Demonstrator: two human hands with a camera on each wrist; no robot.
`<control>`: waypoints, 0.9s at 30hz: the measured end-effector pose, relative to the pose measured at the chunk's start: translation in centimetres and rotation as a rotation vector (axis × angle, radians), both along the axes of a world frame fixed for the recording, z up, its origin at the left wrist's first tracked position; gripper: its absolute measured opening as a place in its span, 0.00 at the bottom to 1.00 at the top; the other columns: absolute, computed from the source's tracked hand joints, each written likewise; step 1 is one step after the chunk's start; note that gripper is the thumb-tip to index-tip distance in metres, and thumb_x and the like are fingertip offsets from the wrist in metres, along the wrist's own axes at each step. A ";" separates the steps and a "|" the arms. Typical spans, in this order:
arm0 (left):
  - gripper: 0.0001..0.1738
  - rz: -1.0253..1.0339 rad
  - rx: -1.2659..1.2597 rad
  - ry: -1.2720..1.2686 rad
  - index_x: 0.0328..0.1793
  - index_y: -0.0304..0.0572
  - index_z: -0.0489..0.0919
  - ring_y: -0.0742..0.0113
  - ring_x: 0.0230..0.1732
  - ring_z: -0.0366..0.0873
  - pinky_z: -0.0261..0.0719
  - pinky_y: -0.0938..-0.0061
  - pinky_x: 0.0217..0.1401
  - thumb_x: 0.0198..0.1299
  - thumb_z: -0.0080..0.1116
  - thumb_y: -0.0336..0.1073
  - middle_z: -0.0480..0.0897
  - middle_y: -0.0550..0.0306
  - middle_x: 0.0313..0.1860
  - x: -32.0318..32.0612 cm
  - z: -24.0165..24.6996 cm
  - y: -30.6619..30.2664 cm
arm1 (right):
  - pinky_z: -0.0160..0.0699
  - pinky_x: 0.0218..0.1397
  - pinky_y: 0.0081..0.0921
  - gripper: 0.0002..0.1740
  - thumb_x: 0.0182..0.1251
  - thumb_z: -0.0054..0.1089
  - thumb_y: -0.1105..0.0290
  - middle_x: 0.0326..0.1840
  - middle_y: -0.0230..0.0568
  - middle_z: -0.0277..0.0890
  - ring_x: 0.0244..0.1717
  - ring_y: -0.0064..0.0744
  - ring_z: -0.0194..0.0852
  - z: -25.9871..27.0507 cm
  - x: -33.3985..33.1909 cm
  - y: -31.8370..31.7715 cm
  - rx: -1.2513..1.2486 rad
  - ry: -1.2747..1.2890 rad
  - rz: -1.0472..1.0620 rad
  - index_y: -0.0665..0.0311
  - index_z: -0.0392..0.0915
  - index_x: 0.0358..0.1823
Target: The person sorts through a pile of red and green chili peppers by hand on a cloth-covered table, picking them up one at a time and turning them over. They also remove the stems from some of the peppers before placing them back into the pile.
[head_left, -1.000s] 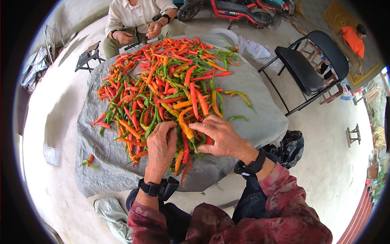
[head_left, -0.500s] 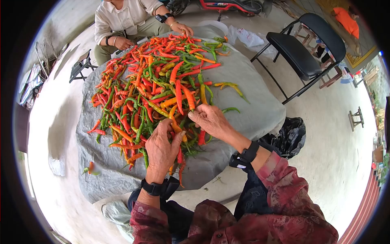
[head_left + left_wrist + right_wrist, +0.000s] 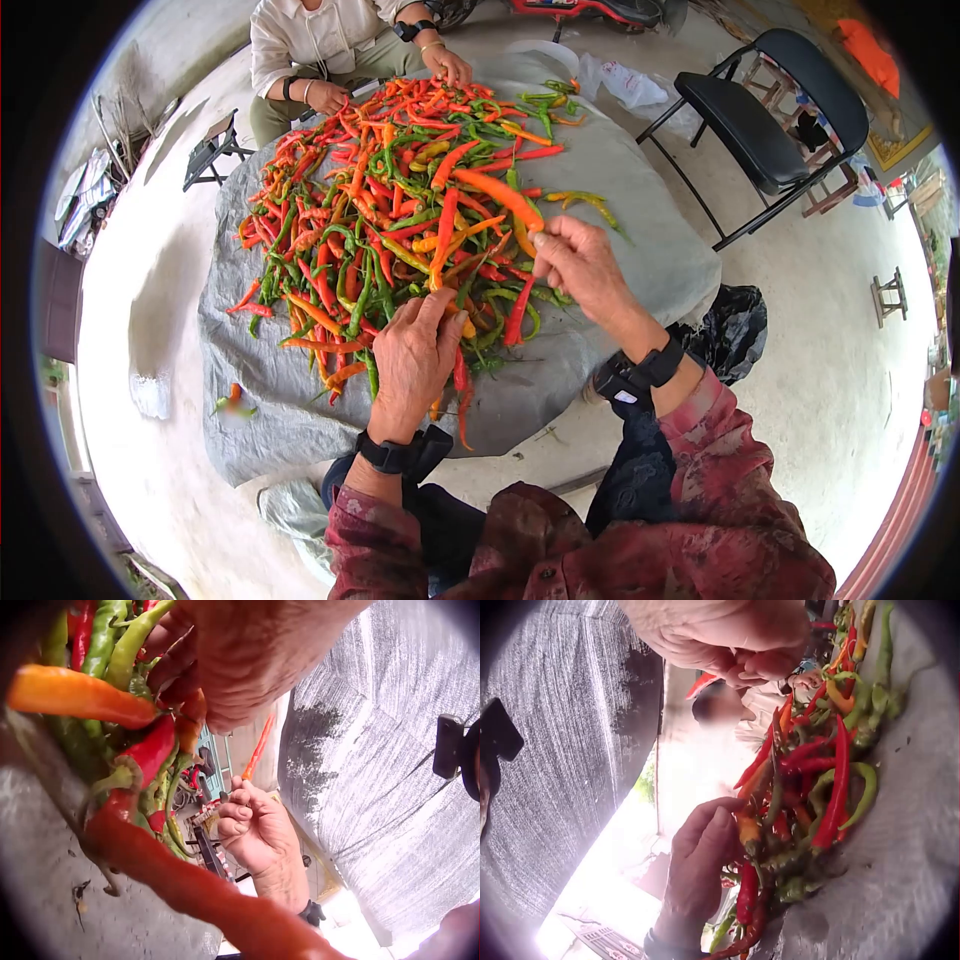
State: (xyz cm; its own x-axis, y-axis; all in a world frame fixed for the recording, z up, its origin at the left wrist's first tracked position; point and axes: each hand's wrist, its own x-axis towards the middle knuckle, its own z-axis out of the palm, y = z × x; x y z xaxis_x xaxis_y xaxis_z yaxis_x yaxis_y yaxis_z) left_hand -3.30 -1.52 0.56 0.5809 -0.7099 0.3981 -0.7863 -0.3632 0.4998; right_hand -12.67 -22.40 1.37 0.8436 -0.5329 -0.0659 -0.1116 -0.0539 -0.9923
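A heap of red, orange and green chili peppers [image 3: 330,230] is spread over a grey cloth [image 3: 640,250]. At the heap's near side my left hand [image 3: 412,350] pinches an orange-yellow chili [image 3: 748,829] between thumb and fingers. To the right, my right hand [image 3: 585,268] grips a long orange-red chili [image 3: 500,195] by its stem end. In the left wrist view that chili [image 3: 259,748] sticks up from the curled fingers of the right hand [image 3: 259,832]. A curved red chili [image 3: 180,881] crosses the foreground there.
Across the heap sits another person [image 3: 320,40], one hand [image 3: 447,65] at the chilies' far edge. A black folding chair [image 3: 755,135] stands to the right, a black plastic bag [image 3: 735,330] below the cloth's right edge. A small chili piece [image 3: 235,393] lies apart at left.
My right hand has left the spot beside my left hand and moved right, taking up the orange-red chili. The other person's hand has come down to the heap's far edge.
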 end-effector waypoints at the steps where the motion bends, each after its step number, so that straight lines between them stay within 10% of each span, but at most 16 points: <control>1: 0.13 -0.002 0.003 0.003 0.51 0.40 0.79 0.54 0.32 0.83 0.79 0.67 0.34 0.60 0.61 0.33 0.82 0.50 0.35 0.0 -0.1 0.0 | 0.64 0.18 0.17 0.12 0.69 0.54 0.64 0.22 0.35 0.78 0.19 0.16 0.67 -0.1 -0.1 -0.5 0.086 -0.033 -0.049 0.68 0.76 0.38; 15: 0.11 0.010 -0.166 0.042 0.46 0.42 0.79 0.52 0.34 0.81 0.78 0.64 0.35 0.56 0.64 0.30 0.81 0.52 0.31 -0.2 0.1 0.1 | 0.77 0.32 0.30 0.13 0.67 0.55 0.66 0.29 0.43 0.80 0.26 0.30 0.77 -2.4 -1.7 -7.9 -0.400 0.172 -0.406 0.70 0.76 0.43; 17: 0.11 0.005 -0.161 0.032 0.46 0.42 0.79 0.52 0.34 0.81 0.78 0.64 0.35 0.56 0.64 0.30 0.81 0.52 0.31 -0.2 0.3 0.2 | 0.78 0.46 0.40 0.18 0.65 0.59 0.64 0.41 0.52 0.78 0.43 0.45 0.78 -3.4 -1.5 -7.9 -1.271 0.259 -0.503 0.70 0.73 0.51; 20: 0.11 -0.004 -0.149 0.008 0.46 0.43 0.79 0.52 0.34 0.81 0.78 0.64 0.35 0.55 0.64 0.30 0.81 0.52 0.31 -0.3 0.3 0.4 | 0.72 0.57 0.45 0.22 0.64 0.59 0.62 0.55 0.52 0.74 0.55 0.52 0.70 -3.3 0.4 -5.9 -1.051 0.245 -0.228 0.65 0.72 0.57; 27: 0.09 -0.063 -0.097 -0.106 0.44 0.39 0.80 0.61 0.28 0.81 0.78 0.69 0.34 0.57 0.62 0.27 0.81 0.53 0.31 -0.6 0.6 0.7 | 0.76 0.51 0.43 0.23 0.59 0.65 0.61 0.45 0.55 0.74 0.51 0.53 0.73 -4.9 4.5 -1.9 -0.947 0.440 -0.107 0.68 0.73 0.50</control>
